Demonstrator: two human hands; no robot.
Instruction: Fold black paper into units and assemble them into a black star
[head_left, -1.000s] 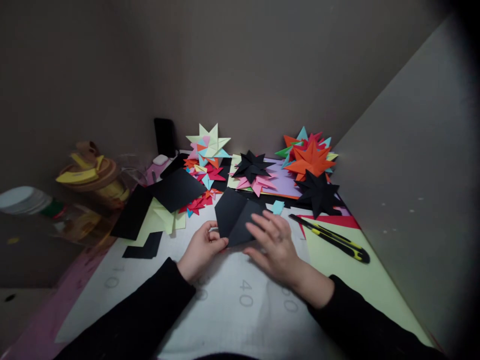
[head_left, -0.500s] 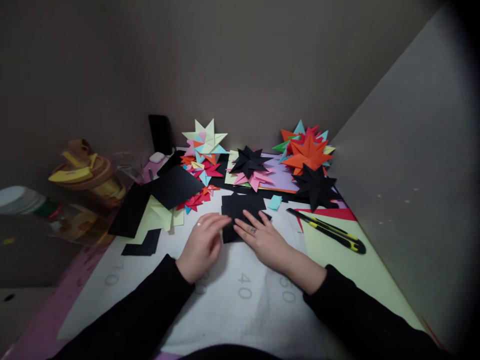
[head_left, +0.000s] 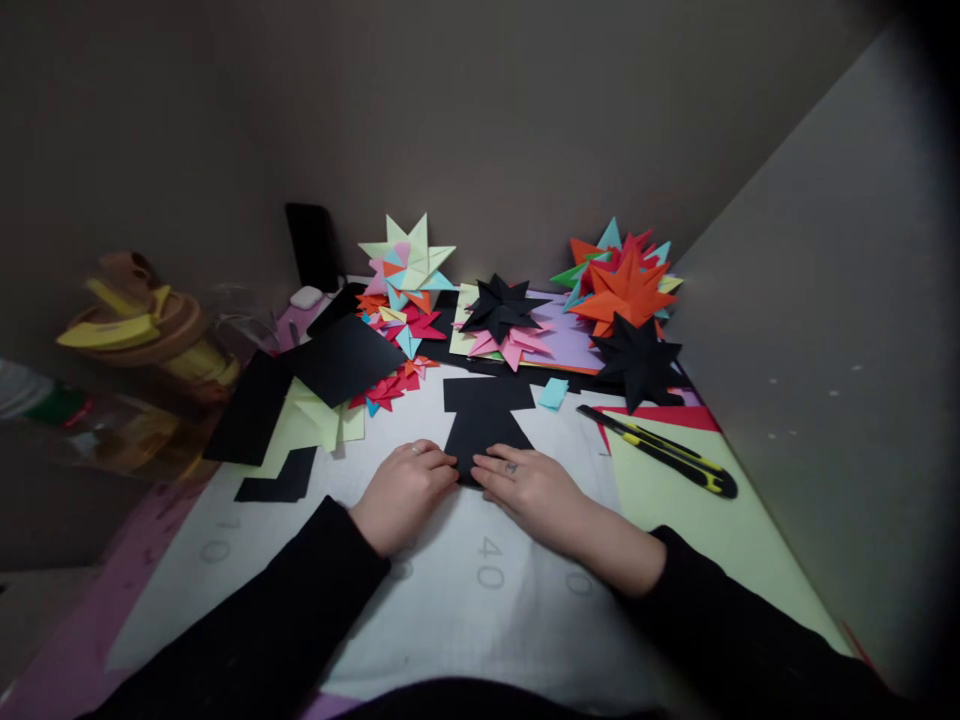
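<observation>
A sheet of black paper lies on the white mat in front of me, its near part tapering down between my hands. My left hand has its fingers bent together at the sheet's lower left edge. At the lower right edge, my right hand holds the paper down with its fingers close together; a ring shows on one finger. Both thumbs are mostly hidden. Just beyond the sheet lies another strip of black paper, and right of it a small folded light-blue paper.
Folded paper stars, such as a black one and an orange one, line the back. A utility knife rests on pale paper at right. Black sheets, a lidded cup and a bottle stand left.
Both hands have moved from the middle of the black paper to its near edge. The paper now shows a tapered outline below the separate black strip. The view has shifted slightly.
</observation>
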